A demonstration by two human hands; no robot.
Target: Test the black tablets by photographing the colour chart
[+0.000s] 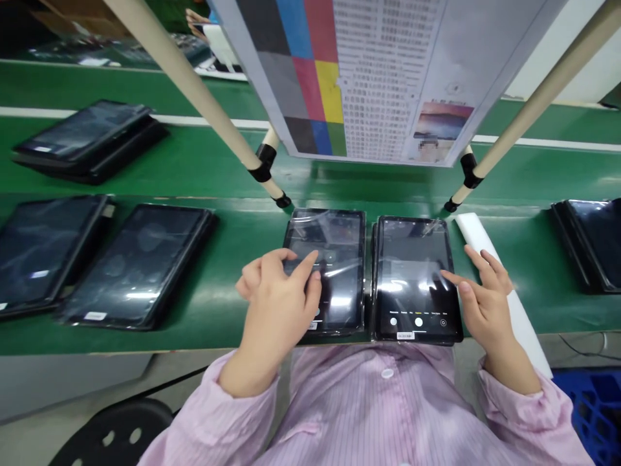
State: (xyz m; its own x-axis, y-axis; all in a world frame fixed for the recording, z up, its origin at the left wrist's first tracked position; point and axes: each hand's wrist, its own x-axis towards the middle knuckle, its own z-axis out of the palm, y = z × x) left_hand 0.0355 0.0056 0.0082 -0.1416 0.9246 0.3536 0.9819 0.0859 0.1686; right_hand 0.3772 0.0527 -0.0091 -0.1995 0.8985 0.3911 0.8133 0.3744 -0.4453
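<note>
Two black tablets in clear film lie side by side on the green bench in front of me. Over the left tablet point(342, 278) is my left hand point(279, 298), its index finger stretched toward the screen and its other fingers loosely bent, holding nothing. The right tablet point(412, 272) shows a camera screen with a white round button near its lower edge. My right hand point(490, 301) is at that tablet's right edge, index finger pointing onto the glass, the other fingers apart. Whether either fingertip touches glass I cannot tell.
A test chart point(388, 77) hangs ahead between beige poles point(194, 90). Stacked tablets point(140, 265) lie on the left, more tablets point(599, 239) on the right. Beside my right hand lies a long white strip point(528, 330). A black stool point(121, 433) and blue crate point(592, 401) stand below the bench.
</note>
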